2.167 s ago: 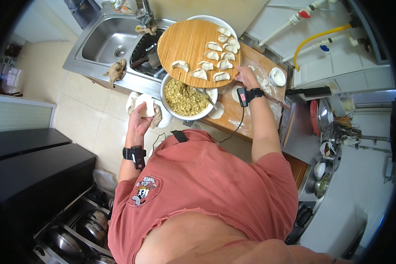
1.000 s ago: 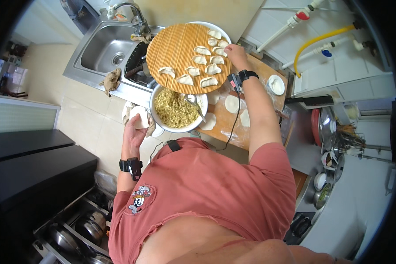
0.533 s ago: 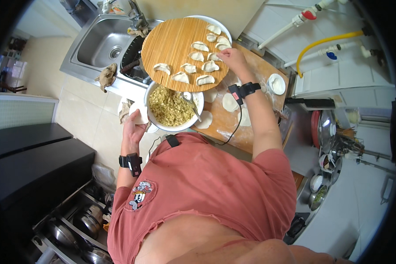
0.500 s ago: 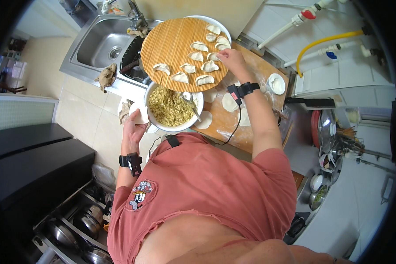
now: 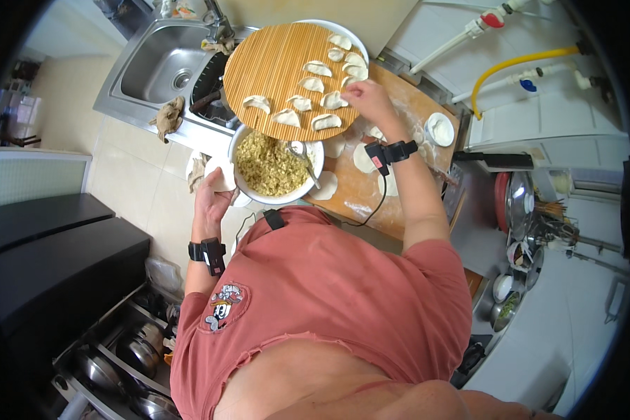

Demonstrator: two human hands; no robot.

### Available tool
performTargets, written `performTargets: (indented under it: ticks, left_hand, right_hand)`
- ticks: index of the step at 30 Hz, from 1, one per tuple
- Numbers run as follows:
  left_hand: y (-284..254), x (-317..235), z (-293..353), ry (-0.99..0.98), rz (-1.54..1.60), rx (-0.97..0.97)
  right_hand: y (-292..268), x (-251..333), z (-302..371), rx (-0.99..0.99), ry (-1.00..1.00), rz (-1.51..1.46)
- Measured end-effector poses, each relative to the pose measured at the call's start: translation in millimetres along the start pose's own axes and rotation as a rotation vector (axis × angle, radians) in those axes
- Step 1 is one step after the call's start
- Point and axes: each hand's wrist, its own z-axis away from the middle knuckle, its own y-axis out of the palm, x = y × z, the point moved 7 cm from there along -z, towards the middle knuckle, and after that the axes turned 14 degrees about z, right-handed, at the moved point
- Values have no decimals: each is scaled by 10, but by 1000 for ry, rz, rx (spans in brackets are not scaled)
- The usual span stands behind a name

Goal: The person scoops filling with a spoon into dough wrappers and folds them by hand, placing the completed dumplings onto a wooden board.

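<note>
My left hand (image 5: 212, 198) holds a thin, white dough wrapper (image 5: 225, 176) by its edge, beside the left rim of the filling bowl. Inside that white bowl (image 5: 319, 162) is a chopped yellow-green filling (image 5: 267, 168), with a metal spoon (image 5: 305, 162) resting in it. A round bamboo board (image 5: 266, 59) sits beyond the bowl, partly over its far rim, carrying several folded dumplings (image 5: 318, 68). At the board's right edge my right hand (image 5: 371, 103) is closed, its fingertips pinched against a dumpling (image 5: 333, 100); the fingers hide part of the contact.
Several flat wrappers (image 5: 324, 186) lie on the floured wooden board (image 5: 374, 217) to the right. A small bowl of white powder (image 5: 439, 131) stands at its far right. On the left are a steel sink (image 5: 154, 66) and a brown cloth (image 5: 168, 119). A cleaver (image 5: 497, 162) lies farther right.
One dumpling near my right fingertips now sits farther right, closer to the board's edge. The bamboo board appears slightly higher in view. My left hand still holds the wrapper.
</note>
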Motion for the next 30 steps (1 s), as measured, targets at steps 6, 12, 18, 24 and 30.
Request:
performTargets:
  ticks: [6, 12, 18, 24, 30]
  left_hand:
    - [50, -34, 24, 1, -22, 30]
    - [53, -57, 50, 4, -53, 20]
    - [61, -49, 72, 9, -34, 4]
    - [89, -24, 48, 5, -51, 0]
    - [54, -8, 54, -31, -70, 42]
  right_hand:
    - [221, -120, 69, 54, -30, -4]
    - [177, -461, 37, 13, 58, 105]
    - [-1, 73, 337, 2, -43, -14]
    - [299, 312, 533, 107, -108, -68]
    - [172, -38, 503, -25, -16, -75]
